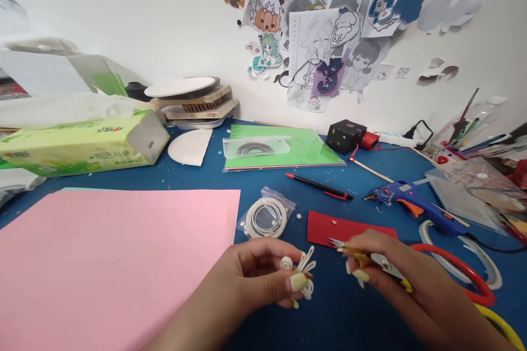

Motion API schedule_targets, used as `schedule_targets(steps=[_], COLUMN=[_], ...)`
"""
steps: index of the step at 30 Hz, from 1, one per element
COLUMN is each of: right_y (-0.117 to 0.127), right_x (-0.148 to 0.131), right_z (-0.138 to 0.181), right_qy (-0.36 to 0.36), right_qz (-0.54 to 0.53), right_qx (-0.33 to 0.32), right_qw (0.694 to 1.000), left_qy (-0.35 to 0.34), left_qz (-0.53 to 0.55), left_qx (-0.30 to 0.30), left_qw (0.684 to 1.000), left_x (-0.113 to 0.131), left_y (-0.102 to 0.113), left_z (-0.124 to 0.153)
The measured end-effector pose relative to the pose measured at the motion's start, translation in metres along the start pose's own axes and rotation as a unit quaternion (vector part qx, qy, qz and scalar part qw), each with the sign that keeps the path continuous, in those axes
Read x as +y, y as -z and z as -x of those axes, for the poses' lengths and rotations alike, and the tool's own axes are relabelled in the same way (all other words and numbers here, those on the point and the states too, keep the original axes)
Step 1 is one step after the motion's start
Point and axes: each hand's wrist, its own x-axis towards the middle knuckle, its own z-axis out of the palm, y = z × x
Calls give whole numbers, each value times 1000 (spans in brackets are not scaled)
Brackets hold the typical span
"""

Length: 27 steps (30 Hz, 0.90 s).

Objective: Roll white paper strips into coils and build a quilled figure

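My left hand [267, 279], reaching in at the lower middle, pinches a small white ornament [306, 261] made of cord or strip, with narrow loops on top and tight spiral coils at its sides. Thumb and fingers cover its centre. To the right, my right hand [395, 274] is closed around scissors [387, 266] with yellow parts; their pointed silver tips extend left, over the near edge of a red strip [349, 226]. The scissors and the ornament are apart. Beyond my left hand lies a clear bag [267, 214] with a coil of white cord or strip.
Pink sheets [123, 252] cover the left of the blue table. A blue glue gun [424, 203] lies at right, near a red ring-shaped piece [477, 279]. A black-and-red pen [319, 186], green sheets [304, 148], a black box [346, 136] and a tissue pack [86, 145] sit farther back.
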Motion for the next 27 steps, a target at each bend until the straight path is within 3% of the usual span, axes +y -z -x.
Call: schedule_targets(steps=[4, 9, 14, 20, 27], right_y=[2, 0, 0, -2, 3], right_x=[-2, 3, 3, 3, 0], right_z=[1, 5, 3, 4, 4], right_qy=[60, 60, 117, 109, 129], right_qz=[46, 64, 88, 86, 71], right_qx=[-2, 43, 18, 56, 15], right_qw=[997, 995, 989, 989, 989], left_qy=[26, 39, 35, 42, 56], left_qz=[7, 24, 36, 38, 46], left_qx=[-7, -24, -39, -52, -74], left_qw=[1000, 999, 998, 997, 995], left_x=[4, 6, 5, 3, 1], left_y=[-5, -7, -7, -7, -6], left_z=[3, 5, 5, 4, 3])
